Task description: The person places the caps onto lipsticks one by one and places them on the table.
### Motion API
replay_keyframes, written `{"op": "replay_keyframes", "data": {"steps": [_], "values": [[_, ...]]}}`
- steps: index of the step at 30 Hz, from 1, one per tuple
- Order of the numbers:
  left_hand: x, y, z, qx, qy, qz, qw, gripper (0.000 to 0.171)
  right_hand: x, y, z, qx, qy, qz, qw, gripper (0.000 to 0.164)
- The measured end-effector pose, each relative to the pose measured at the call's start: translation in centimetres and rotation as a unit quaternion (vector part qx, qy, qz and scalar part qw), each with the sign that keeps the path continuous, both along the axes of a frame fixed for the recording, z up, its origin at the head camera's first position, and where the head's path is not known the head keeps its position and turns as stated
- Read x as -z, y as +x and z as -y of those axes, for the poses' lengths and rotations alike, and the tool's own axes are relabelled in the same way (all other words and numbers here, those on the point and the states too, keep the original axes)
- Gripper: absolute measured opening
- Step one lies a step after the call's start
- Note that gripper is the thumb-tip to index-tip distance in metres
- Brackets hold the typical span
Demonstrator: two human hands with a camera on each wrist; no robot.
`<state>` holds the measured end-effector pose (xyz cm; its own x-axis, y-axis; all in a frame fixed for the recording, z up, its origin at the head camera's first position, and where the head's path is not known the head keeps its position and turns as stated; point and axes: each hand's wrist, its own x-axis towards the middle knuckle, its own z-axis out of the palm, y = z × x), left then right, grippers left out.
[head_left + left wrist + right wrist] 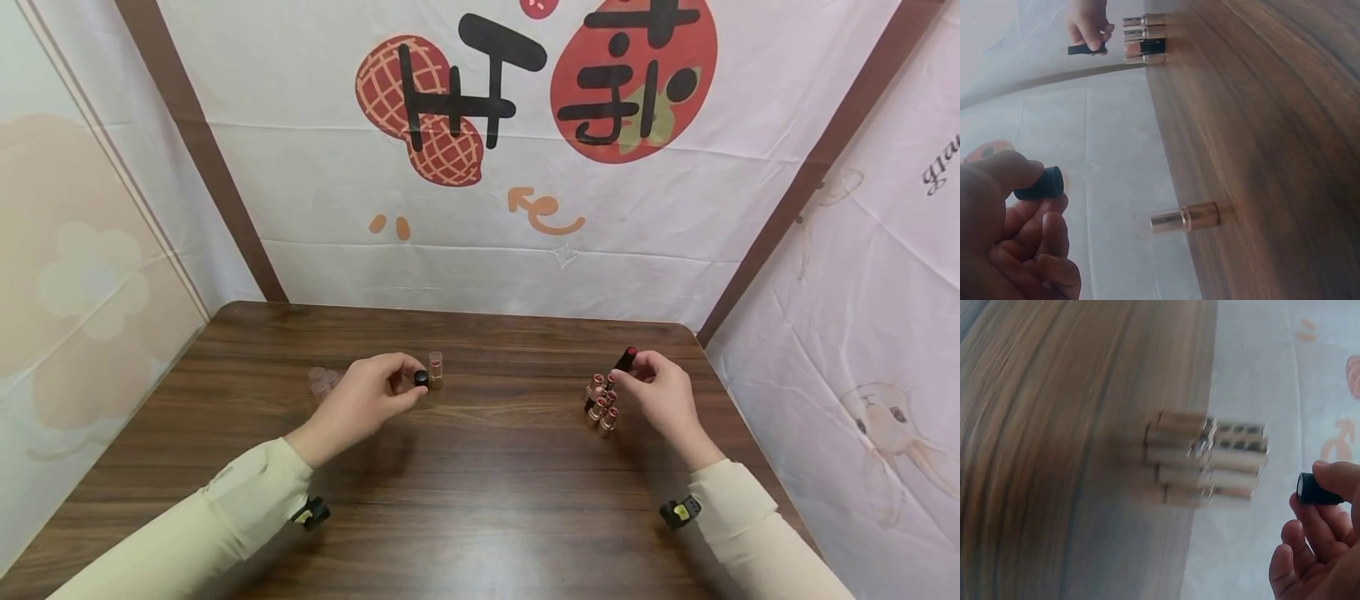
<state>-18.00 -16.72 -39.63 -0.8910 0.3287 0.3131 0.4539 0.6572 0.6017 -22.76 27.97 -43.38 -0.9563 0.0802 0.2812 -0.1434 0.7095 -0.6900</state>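
A cream fabric sleeve reaches over a glossy brown wood-grain table. Near a tight cluster of upright, shiny gold-toned lipsticks, the right hand pinches a slim black lipstick tube with a red tip between thumb and fingers. The left hand pinches a short black cylindrical cap the same way — clear plastic caps lie beside that hand. Just past the cap stands a gold lipstick under a clear cover — beyond hangs a creased white cloth backdrop.
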Motion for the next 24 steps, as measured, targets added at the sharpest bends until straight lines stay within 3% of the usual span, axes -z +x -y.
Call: {"op": "replay_keyframes", "data": {"steps": [12,24], "values": [[-1.6,-1.2,-1.2,0.029,0.038,0.011,0.9988,0.013,-1.9,0.9,4.8,-0.083,-0.046,0.009,0.995,0.024],[-3.2,-2.0,-2.4,0.05,0.041,0.018,0.9977,0.011,-1.1,1.1,8.9,-0.122,-0.048,0.021,0.991,0.024]]}}
